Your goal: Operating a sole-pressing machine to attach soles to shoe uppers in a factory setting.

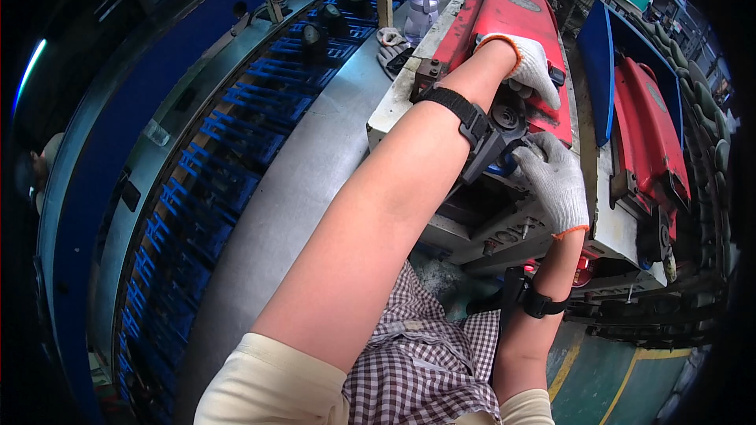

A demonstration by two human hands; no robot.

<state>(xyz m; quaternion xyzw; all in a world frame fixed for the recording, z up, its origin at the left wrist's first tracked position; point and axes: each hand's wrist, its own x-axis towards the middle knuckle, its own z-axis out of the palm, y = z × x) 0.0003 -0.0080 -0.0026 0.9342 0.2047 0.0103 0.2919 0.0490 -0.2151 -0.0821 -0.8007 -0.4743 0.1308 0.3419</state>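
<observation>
Knitted white cotton gloves cover each hand (534,67) on the glossy red painted metal housing (512,24), beside a matt grey steel worktop (299,181)

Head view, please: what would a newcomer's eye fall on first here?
Probably the red machine cover at upper centre, with the left hand in a white knit glove pressed on it. Just below, the gloved right hand grips a dark round part. A blue conveyor curves down the left side.

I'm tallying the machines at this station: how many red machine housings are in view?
2: one red housing under the left hand, above the right hand; another red housing to its right, beyond a blue panel. More may be hidden.
</observation>
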